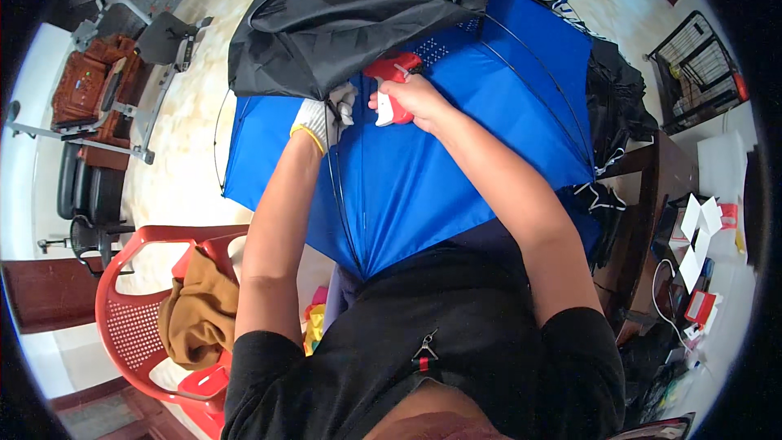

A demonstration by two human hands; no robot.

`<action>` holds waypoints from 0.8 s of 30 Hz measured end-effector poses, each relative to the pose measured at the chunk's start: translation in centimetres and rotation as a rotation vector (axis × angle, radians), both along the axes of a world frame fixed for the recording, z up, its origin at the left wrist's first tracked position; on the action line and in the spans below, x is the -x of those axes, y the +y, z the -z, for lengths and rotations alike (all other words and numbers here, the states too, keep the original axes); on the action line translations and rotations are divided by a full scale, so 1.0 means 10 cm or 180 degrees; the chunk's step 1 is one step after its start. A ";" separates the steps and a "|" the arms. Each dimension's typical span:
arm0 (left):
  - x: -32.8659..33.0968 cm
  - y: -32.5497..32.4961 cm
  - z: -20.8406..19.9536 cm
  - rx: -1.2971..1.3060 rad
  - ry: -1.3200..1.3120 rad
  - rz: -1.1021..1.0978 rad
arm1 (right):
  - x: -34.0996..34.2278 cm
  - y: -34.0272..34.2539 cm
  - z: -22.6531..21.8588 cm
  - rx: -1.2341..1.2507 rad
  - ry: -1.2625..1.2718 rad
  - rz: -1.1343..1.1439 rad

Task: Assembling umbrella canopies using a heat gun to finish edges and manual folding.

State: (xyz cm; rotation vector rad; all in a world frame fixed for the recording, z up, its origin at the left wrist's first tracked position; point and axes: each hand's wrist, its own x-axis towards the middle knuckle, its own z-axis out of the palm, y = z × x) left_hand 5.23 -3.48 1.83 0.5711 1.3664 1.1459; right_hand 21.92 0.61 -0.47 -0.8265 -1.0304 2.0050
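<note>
Blue umbrella canopy (407, 187) lies spread before the wearer's torso (432, 301), where I find the right hand (417, 100) gripping a red-and-white tool (393, 67) and the gloved left hand (322, 120) beside a dark rib (335, 183), its hold indeterminable; I advise taut fabric and clear fingertips.

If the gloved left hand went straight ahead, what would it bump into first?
Probably the black fabric just beyond the gloved left hand, though depth is unclear and they may already be touching.
</note>
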 end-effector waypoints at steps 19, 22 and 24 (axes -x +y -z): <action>-0.11 -0.03 -0.13 -0.0015 0.0256 0.0083 | -0.09 0.06 0.11 0.0551 0.0685 -0.0310; -0.13 -0.01 -0.18 0.0152 0.0120 0.0240 | -0.11 0.08 0.14 0.0559 0.0687 -0.0300; -0.17 0.00 -0.18 0.0167 0.0111 0.0206 | -0.11 0.08 0.14 0.0571 0.0726 -0.0275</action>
